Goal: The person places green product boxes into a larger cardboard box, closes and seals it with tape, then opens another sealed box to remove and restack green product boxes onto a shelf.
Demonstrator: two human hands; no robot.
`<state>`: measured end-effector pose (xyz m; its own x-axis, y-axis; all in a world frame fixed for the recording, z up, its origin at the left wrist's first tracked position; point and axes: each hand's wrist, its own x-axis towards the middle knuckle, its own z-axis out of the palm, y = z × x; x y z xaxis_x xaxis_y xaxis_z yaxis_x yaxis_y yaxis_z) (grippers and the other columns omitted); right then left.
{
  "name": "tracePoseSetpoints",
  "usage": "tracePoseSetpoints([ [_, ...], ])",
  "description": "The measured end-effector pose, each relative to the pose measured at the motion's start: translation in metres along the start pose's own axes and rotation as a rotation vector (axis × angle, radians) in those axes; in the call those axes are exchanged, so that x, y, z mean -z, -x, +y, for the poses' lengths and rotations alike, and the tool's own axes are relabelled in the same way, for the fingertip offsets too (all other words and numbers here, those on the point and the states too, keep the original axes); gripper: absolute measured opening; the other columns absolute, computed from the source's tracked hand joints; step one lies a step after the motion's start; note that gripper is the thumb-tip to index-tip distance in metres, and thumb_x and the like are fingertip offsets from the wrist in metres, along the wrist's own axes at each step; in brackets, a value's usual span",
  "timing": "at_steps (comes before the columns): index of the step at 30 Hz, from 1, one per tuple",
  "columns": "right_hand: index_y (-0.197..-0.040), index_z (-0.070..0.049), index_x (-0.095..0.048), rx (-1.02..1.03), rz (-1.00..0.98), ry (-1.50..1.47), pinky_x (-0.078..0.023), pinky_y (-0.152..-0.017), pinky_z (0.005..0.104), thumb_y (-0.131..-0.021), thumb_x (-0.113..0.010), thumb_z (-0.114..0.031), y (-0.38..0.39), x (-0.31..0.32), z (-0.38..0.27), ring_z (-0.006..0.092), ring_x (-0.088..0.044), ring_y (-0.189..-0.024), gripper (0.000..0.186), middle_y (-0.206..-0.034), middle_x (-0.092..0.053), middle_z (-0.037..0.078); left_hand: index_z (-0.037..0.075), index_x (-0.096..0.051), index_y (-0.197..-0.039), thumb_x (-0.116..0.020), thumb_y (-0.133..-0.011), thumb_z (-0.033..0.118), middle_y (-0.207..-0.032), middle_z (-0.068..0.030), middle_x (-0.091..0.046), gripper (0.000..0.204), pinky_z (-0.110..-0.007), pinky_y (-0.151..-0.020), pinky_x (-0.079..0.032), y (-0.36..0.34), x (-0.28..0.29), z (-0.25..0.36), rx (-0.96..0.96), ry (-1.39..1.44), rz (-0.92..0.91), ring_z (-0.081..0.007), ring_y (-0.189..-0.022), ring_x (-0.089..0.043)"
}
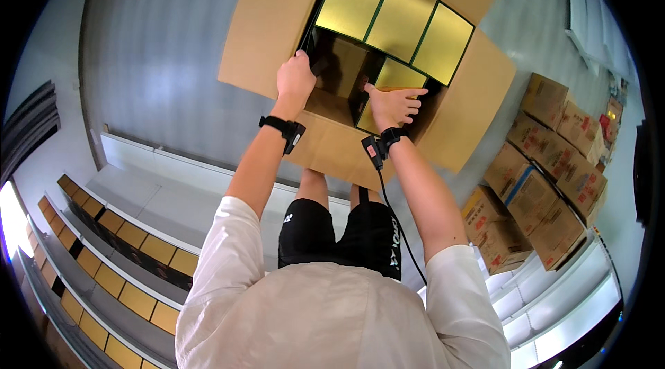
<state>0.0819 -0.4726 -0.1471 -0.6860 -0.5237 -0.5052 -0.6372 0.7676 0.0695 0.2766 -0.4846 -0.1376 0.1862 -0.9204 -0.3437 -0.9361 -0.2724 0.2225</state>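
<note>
An open cardboard carton (244,43) stands in front of me, with its flaps folded outward. Three gold-topped boxes (401,14) with dark sides fill its far part. Another gold-topped box (402,75) sits in the near right part, lower than those. Over this box my right hand (395,104) is spread, thumb to its left side and fingers to its right; whether it presses on the box I cannot tell. My left hand (296,79) is closed at the carton's left edge, its fingertips partly hidden. Between the hands, a gap shows the carton's brown inner wall (344,68).
Stacked brown cartons (547,168) stand to the right. At the lower left, shelves (149,192) hold rows of gold-topped boxes (131,298). A black cable (398,220) hangs from my right wristband. Grey floor (166,57) lies left of the carton.
</note>
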Motion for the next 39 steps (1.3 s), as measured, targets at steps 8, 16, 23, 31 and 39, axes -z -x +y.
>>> tracePoseSetpoints([
  [8,-0.15,0.009,0.003,0.029,-0.01,-0.034,-0.04,-0.09,0.0494,-0.053,-0.084,-0.058,0.001,0.003,0.002,0.0345,-0.046,-0.109,0.147,-0.126,-0.04,0.024,0.002,-0.057,-0.091,-0.058,-0.087,0.013,-0.076,-0.022,-0.067,0.012,-0.051,-0.066,-0.053,0.057,0.045,-0.002,0.036,-0.08,0.062,-0.0424,-0.074,-0.066],
  [16,-0.151,0.006,0.002,0.023,-0.009,-0.049,-0.039,-0.095,0.0488,-0.053,-0.085,-0.061,0.001,0.004,0.005,0.0343,-0.046,-0.113,0.147,-0.128,-0.041,0.023,0.005,-0.065,-0.091,-0.065,-0.086,0.016,-0.088,-0.0149,-0.067,0.011,-0.045,-0.066,-0.052,0.091,0.052,-0.011,-0.144,-0.18,0.515,-0.0362,-0.078,-0.065],
  [23,-0.151,0.008,0.003,0.047,-0.011,-0.071,-0.038,-0.093,0.0506,-0.053,-0.085,-0.058,0.002,0.003,0.006,0.0353,-0.045,-0.111,0.147,-0.128,-0.04,0.025,0.003,-0.066,-0.095,-0.065,-0.085,0.007,-0.091,-0.0124,-0.065,0.01,-0.041,-0.068,-0.051,0.102,0.047,-0.025,-0.006,0.201,0.388,-0.0332,-0.08,-0.064],
  [31,-0.151,0.006,0.004,0.08,-0.052,-0.116,-0.039,-0.092,0.051,-0.052,-0.085,-0.061,-0.004,-0.001,0.011,0.0358,-0.045,-0.113,0.15,-0.13,-0.038,0.025,0.0,-0.066,-0.095,-0.066,-0.085,0.001,-0.089,-0.0106,-0.066,0.01,-0.031,-0.063,-0.053,0.15,0.131,-0.002,-0.068,0.29,0.598,-0.0242,-0.073,-0.064],
  [39,-0.142,0.001,-0.035,0.72,-0.053,-0.527,-0.041,-0.097,0.0492,-0.073,-0.081,-0.043,0.015,0.039,0.051,0.0407,-0.043,-0.122,0.094,-0.139,-0.039,0.025,-0.003,-0.068,-0.099,-0.067,-0.088,0.004,-0.092,-0.0082,-0.066,0.013,-0.025,-0.062,-0.055,0.195,0.224,0.025,0.025,0.496,0.534,-0.0137,-0.074,-0.06],
])
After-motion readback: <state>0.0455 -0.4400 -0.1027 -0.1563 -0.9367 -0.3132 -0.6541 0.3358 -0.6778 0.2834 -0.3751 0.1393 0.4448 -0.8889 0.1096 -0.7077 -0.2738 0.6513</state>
